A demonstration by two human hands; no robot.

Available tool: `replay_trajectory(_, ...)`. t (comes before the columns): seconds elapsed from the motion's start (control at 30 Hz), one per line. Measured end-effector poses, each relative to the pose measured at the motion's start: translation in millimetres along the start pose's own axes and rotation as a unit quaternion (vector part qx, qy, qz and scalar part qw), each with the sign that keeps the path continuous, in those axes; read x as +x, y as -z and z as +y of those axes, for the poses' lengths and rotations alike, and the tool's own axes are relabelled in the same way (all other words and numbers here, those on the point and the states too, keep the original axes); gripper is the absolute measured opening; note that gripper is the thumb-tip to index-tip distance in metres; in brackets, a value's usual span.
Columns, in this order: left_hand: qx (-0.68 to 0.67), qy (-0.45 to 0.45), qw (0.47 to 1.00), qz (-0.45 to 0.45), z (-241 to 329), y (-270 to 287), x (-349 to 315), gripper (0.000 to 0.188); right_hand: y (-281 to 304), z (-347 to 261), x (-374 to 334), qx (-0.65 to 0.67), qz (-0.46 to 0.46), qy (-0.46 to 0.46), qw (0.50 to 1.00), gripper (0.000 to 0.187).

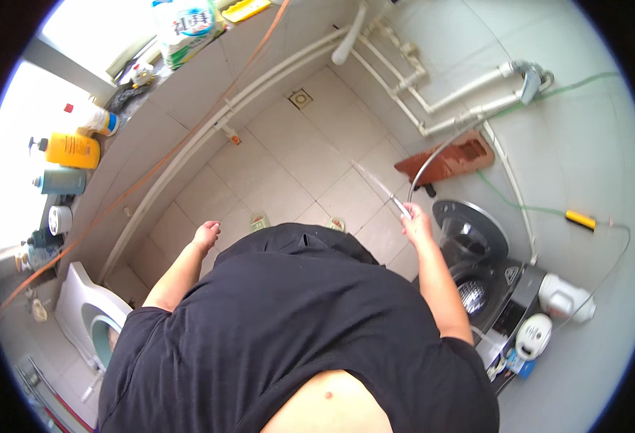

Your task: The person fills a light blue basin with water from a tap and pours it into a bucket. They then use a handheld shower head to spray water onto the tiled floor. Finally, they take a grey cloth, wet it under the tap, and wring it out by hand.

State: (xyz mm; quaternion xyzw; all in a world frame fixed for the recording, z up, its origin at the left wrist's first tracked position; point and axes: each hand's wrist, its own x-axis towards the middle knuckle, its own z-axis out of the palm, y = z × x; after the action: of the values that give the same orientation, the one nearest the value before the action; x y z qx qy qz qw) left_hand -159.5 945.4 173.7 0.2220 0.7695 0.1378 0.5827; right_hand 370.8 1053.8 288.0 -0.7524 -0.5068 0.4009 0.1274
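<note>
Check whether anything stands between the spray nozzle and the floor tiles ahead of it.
Nothing visible does: the right hand holds the spray nozzle, and its water streams toward the floor tiles. The reddish-brown board sits off to the right.

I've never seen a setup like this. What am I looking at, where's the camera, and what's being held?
There is no robot: these are a person's own bare hands. The single picture comes from a fisheye camera worn on the head, looking down, so straight edges bend near the rim. The right hand holds a slim spray nozzle, a grey hose just beside it, and water jets toward the tiled floor. The left hand is curled; nothing clearly shows in it. To the right are a reddish-brown board and a dark washing machine with its round door open; to the left, a yellow pump bottle.
</note>
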Motion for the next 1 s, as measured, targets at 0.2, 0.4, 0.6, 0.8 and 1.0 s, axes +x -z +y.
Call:
replay_trajectory(0.2, 0.009, 0.012, 1.000, -0.028, 9, 1, 0, 0.030, 30, -2, -13, -0.027, -0.009, -0.015, 0.999, 0.027)
replay_trajectory(0.4, 0.034, 0.016, 0.999, -0.024, 20, 5, -8, 0.029, 60, -7, -40, -0.077, -0.005, -0.029, 0.997, 0.027)
replay_trajectory(0.6, -0.013, -0.092, 0.994, -0.053, 100, 2, -42, 0.028, 82, 16, -63, -0.158, 0.015, -0.006, 0.987, 0.027)
replay_trajectory(0.8, -0.072, -0.348, 0.928, -0.108, 241, 34, -179, 0.025, 103, 3, -93, -0.201, 0.124, 0.067, 0.969, 0.026)
replay_trajectory(1.0, 0.059, -0.616, 0.372, -0.692, 320, 87, -293, 0.018, 120, 4, -121, -0.159, 0.053, -0.015, 0.986, 0.026)
